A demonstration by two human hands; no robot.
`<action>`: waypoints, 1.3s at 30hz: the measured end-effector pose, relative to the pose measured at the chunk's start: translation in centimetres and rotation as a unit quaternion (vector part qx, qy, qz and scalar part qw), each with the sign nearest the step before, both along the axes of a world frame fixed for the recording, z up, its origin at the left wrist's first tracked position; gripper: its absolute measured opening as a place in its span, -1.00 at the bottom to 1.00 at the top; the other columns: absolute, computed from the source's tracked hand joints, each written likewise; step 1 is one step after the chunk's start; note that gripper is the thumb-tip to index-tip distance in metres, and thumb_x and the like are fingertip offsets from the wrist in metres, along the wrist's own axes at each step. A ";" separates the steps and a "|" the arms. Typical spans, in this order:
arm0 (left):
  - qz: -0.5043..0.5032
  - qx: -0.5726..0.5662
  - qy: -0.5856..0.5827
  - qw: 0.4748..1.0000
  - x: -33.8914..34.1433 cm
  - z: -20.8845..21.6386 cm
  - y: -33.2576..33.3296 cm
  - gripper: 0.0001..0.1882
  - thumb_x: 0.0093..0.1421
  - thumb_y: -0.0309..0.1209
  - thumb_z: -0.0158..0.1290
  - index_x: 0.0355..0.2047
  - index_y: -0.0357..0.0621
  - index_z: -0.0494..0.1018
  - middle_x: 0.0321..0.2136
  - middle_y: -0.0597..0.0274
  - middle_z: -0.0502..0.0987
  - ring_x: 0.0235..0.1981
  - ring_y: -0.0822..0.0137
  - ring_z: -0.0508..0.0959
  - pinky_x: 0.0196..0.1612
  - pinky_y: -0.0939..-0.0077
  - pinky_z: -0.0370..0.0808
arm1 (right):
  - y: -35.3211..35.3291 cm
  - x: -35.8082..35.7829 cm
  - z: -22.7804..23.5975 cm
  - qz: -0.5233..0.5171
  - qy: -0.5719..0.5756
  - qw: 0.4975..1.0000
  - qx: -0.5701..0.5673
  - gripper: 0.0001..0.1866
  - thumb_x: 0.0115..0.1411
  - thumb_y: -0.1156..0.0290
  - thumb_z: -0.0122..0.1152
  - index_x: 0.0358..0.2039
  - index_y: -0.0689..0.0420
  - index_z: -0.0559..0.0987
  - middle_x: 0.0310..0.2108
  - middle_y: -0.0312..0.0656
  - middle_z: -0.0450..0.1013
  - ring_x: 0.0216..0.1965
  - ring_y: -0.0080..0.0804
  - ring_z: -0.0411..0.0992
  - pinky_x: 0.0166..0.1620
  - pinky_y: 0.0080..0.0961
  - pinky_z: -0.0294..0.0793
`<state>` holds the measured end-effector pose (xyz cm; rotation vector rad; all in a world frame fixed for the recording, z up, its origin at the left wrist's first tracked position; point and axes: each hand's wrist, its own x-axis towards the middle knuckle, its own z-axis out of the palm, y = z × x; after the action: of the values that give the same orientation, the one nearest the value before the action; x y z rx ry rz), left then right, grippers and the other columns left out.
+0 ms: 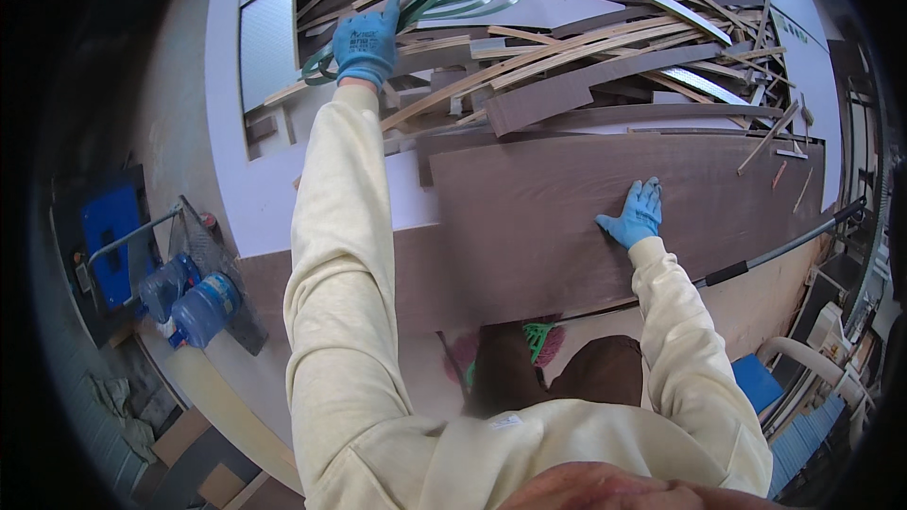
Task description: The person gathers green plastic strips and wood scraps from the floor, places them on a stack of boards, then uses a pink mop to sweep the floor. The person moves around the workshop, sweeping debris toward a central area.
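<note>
My left hand (367,45), in a blue work glove, is stretched far forward and closed round a green plastic strap (472,8). Loops of the strap trail from both sides of the fist, mostly to the right over the wood scraps (586,52). The glove hides the part inside my fingers. My right hand (636,215), gloved in blue too, lies flat with its fingers stretched out on a large brown board (539,217). That board lies across the near side of the pile, in front of my legs.
White panels (230,94) frame the heap of strips. A dark pole (756,263) slants along the board's near right edge. Blue water bottles (205,310) and a wire cart stand on the floor at left. Machinery (831,349) is at right.
</note>
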<state>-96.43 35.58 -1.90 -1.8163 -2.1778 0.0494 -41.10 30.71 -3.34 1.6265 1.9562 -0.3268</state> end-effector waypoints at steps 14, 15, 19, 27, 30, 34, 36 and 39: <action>0.007 -0.189 -0.020 0.982 -1.3 -4.2 7.3 -0.63 0.24 -0.40 0.01 0.06 0.24 0.45 -0.14 0.13 0.66 -0.09 0.10 0.65 0.01 0.15 0.48 | 0.6 1.1 -0.8 0.035 0.028 0.999 0.007 0.31 -0.11 -0.21 0.45 0.38 0.43 0.00 0.41 0.49 -0.27 0.45 0.45 -0.29 0.43 0.13 -0.17; 0.020 -0.216 -0.026 0.976 -1.1 -4.3 7.5 -0.63 0.25 -0.39 0.01 0.06 0.23 0.44 -0.12 0.13 0.65 -0.06 0.10 0.65 0.01 0.15 0.48 | 0.6 0.9 -0.6 0.035 0.026 0.999 0.004 0.31 -0.10 -0.21 0.45 0.38 0.43 0.01 0.41 0.49 -0.27 0.45 0.45 -0.28 0.43 0.13 -0.16; 0.052 -0.301 -0.064 0.950 -0.4 -5.5 7.8 -0.67 0.27 -0.37 -0.02 0.06 0.18 0.43 -0.02 0.11 0.61 0.04 0.05 0.60 0.10 0.11 0.46 | 0.8 -0.1 0.6 0.025 0.011 1.000 -0.013 0.30 -0.06 -0.21 0.42 0.38 0.46 -0.03 0.42 0.50 -0.34 0.44 0.47 -0.32 0.44 0.11 -0.23; 0.111 -0.291 -0.082 0.947 -1.1 -8.3 8.4 -0.69 0.31 -0.35 -0.05 0.05 0.15 0.45 0.03 0.02 0.58 0.10 0.00 0.55 0.14 0.10 0.46 | 16.6 -3.1 3.6 0.087 0.328 0.909 0.241 -0.68 0.18 0.18 0.30 -0.19 0.16 0.65 -0.40 -0.01 0.58 -0.36 -0.02 0.57 -0.30 -0.22 0.55; 0.118 -0.302 -0.089 0.942 -1.0 -9.0 8.5 -0.71 0.32 -0.35 -0.05 0.04 0.12 0.45 0.04 0.01 0.57 0.10 -0.02 0.55 0.15 0.10 0.47 | 28.8 -7.7 0.7 0.253 0.336 0.836 0.352 -0.51 0.18 0.20 0.29 0.08 0.13 0.51 -0.02 0.00 0.52 -0.07 -0.01 0.51 -0.02 -0.17 0.51; 0.141 -0.297 -0.082 0.941 -0.4 -9.5 8.6 -0.71 0.32 -0.38 -0.05 0.04 0.09 0.44 0.06 -0.01 0.55 0.11 -0.04 0.54 0.15 0.08 0.47 | 38.5 -12.7 -3.3 0.305 0.199 0.852 0.375 -0.08 0.04 -0.13 0.32 0.27 0.22 0.35 0.31 0.14 0.25 0.37 0.10 0.15 0.40 -0.07 0.10; 0.152 -0.293 -0.063 0.942 -0.1 -9.6 8.7 -0.73 0.33 -0.35 -0.02 0.03 0.02 0.44 0.06 -0.01 0.55 0.11 -0.05 0.54 0.16 0.10 0.47 | 40.4 -14.4 -4.6 0.296 0.176 0.873 0.345 -0.07 0.07 -0.16 0.25 0.32 0.19 0.29 0.38 0.11 0.15 0.42 0.10 0.04 0.46 -0.06 -0.08; 0.141 -0.298 -0.051 0.943 0.0 -9.8 8.7 -0.73 0.35 -0.36 -0.04 0.03 -0.02 0.43 0.04 -0.05 0.56 0.09 -0.05 0.55 0.14 0.10 0.49 | 41.3 -15.7 -5.2 0.238 0.165 0.915 0.282 -0.09 0.12 -0.19 0.17 0.34 0.17 0.26 0.37 0.11 0.15 0.43 0.09 0.02 0.46 -0.07 -0.12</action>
<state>-96.41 44.32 -11.67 -1.7834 -2.6865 0.7706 -56.76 71.96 -8.58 1.3925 2.8158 0.1934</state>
